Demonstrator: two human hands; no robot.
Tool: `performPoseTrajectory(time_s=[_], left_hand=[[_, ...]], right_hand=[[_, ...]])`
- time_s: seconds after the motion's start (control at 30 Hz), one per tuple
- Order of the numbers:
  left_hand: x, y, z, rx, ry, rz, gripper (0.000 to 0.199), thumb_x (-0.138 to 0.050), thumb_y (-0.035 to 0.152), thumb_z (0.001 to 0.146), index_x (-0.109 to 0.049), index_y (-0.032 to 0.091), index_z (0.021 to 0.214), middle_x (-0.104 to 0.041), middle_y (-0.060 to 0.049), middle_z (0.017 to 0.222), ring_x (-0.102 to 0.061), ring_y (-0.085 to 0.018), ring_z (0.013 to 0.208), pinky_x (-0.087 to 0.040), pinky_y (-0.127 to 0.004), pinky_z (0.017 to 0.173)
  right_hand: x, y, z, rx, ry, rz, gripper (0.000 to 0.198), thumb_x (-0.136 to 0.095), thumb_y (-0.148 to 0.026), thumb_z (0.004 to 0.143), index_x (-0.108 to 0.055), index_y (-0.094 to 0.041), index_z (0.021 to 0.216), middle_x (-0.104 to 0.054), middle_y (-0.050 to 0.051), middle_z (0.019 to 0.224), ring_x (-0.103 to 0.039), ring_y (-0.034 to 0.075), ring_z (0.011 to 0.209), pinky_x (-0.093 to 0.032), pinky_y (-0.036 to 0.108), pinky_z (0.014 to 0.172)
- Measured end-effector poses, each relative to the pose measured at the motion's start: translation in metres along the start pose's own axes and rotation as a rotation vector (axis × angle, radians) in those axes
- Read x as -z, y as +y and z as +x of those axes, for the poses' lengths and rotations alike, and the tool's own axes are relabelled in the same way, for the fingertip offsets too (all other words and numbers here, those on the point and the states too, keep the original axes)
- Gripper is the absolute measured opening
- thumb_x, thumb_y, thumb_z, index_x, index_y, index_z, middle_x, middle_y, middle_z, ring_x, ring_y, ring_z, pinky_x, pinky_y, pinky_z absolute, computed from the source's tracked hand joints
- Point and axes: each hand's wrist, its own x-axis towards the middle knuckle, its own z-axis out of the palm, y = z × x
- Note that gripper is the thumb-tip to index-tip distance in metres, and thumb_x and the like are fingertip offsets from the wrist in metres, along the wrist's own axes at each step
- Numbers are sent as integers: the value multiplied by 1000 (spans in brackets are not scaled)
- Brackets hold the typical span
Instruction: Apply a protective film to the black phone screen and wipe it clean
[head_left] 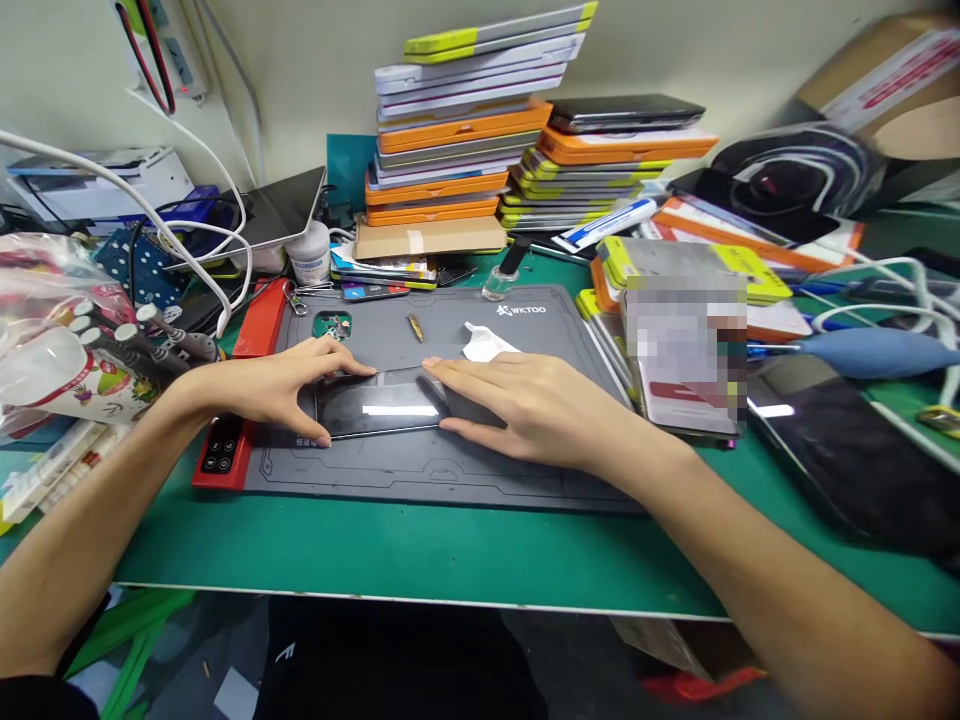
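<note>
A dark smartphone [382, 408] with a bright light reflection on its glass lies lengthwise on a grey work mat [420, 475]. My left hand [289, 390] grips its left end, thumb at the near edge and fingertips at the far edge. Around the right end, my right hand [517, 405] has its thumb at the near edge and its fingers stretched along the far side; the palm hides that corner. A crumpled white wipe [487, 343] lies just beyond my right hand. Farther up the mat is a small brass-coloured piece [415, 327].
Stacked orange and yellow-edged boxes [457, 130] stand at the back. A small glass bottle [501, 280] sits on the mat's far edge. Screwdrivers [142, 335] crowd the left; phone boxes [682, 350], a blue air blower [877, 353] and a black pouch [862, 470] lie right.
</note>
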Motion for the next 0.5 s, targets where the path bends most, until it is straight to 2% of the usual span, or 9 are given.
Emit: performPoseTrajectory(time_s=[0.2,0.5], left_hand=[[1,0,0,46,-12,4,83,-82,59,89,-45,36,160,-44,-9,158,-43,-34,150,-37,-48,128],[0,0,0,7,-2,21,82,-80,59,90,-44,36,160,-46,-10,157,-43,-33,150,-38,-50,128]], right_hand=[[0,1,0,-35,-30,60,53,-66,-36,107,-57,-11,153,-72,16,146,-77,31,121,-65,44,98],[-1,3,-1,-53,-6,125,63,-71,-33,103,-52,-16,161,-72,15,147,-78,31,121,-65,47,101]])
